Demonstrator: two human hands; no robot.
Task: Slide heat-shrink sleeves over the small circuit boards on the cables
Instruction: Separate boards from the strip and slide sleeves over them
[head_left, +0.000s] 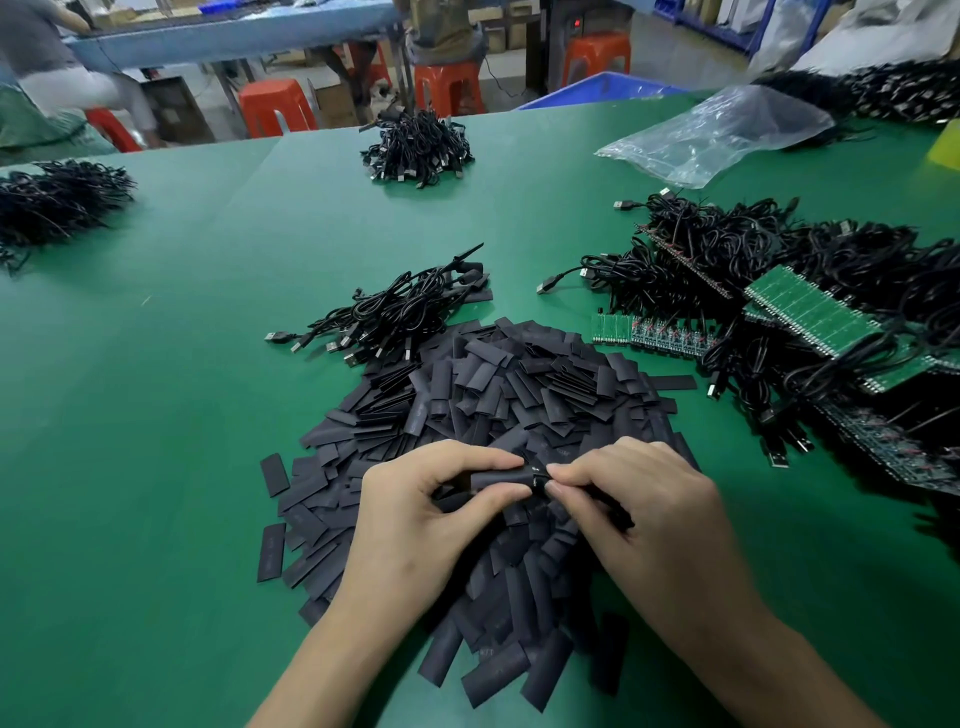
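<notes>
Over the heap of flat black heat-shrink sleeves (498, 395), left hand (415, 525) pinches one black sleeve (501, 477); right hand (654, 509) pinches its end.

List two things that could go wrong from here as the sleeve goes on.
1. The left hand and right hand pinch one sleeve right above the sleeve pile; dropped, it would likely vanish among lookalikes.
2. The right hand's fingers hide the sleeve's end, so whatever enters there might snag unseen.
</notes>
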